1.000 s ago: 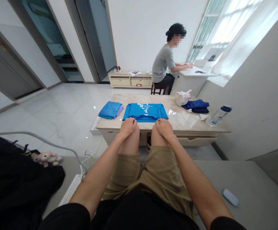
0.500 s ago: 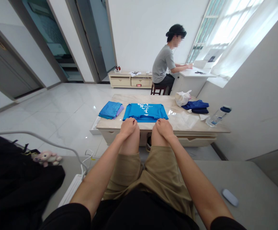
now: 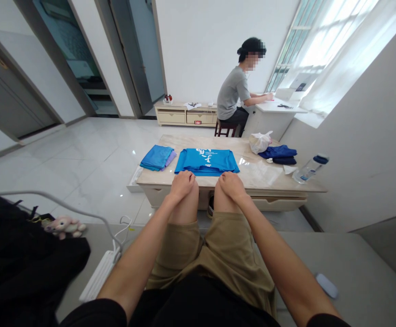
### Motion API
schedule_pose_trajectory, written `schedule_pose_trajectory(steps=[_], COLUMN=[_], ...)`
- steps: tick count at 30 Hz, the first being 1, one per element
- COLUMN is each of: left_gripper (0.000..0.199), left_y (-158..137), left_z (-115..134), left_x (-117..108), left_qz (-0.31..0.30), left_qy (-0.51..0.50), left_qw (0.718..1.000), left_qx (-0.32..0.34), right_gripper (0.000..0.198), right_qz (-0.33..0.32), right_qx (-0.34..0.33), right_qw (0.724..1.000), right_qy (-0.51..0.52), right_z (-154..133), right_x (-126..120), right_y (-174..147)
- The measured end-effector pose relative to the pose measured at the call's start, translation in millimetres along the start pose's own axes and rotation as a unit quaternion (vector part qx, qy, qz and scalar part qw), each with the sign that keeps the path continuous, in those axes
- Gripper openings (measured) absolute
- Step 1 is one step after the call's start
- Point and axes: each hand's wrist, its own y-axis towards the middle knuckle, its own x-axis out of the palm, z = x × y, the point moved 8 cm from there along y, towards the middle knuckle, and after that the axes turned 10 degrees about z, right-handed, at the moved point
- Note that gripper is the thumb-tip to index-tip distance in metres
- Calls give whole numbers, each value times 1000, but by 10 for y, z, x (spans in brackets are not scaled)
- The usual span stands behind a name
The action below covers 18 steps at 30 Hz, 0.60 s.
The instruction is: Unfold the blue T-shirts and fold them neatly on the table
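My left hand (image 3: 183,183) rests over my left knee, its fingers draped on the skin and holding no object. On the other knee lies my right hand (image 3: 232,185) in the same way, relaxed and without any object. Just beyond both hands, a folded bright blue T-shirt (image 3: 218,159) with white printed characters lies flat on the marble-topped coffee table (image 3: 248,180). To its left sits a smaller stack of folded blue cloth (image 3: 154,156), with a purple folded cloth (image 3: 171,157) showing from under its right side.
On the table's right are a white plastic bag (image 3: 260,141), dark blue folded clothes (image 3: 280,152) and a clear water bottle (image 3: 308,170). A person (image 3: 233,93) sits at a white desk behind. Beside me are a power strip (image 3: 98,274), a pink plush toy (image 3: 66,226) and a white case (image 3: 326,285).
The view has tilted very slightly, so everything sits a few pixels lower. Both hands stay on the knees and the clothes have not moved.
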Motion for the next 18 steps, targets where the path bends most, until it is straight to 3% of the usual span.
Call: schedule_pose_trajectory(steps=[4, 8, 14, 18], left_gripper=[35, 34, 36, 37], left_y=[-19, 2, -3, -42], left_z=[-100, -268, -416, -431], left_x=[15, 16, -36, -102], left_qz=[9, 24, 35, 24], left_qy=[-15, -89, -180, -144], left_qw=[1000, 996, 982, 988], left_qx=[-12, -17, -41, -40], right_gripper=[41, 40, 42, 37], right_qz=[-48, -100, -142, -222], right_qx=[-8, -13, -28, -33], right_qw=[998, 994, 989, 974], right_qy=[-41, -33, 11, 29], right_z=[-11, 36, 77, 380], right_x=[14, 120, 572, 969], right_y=[159, 648, 1530, 1662])
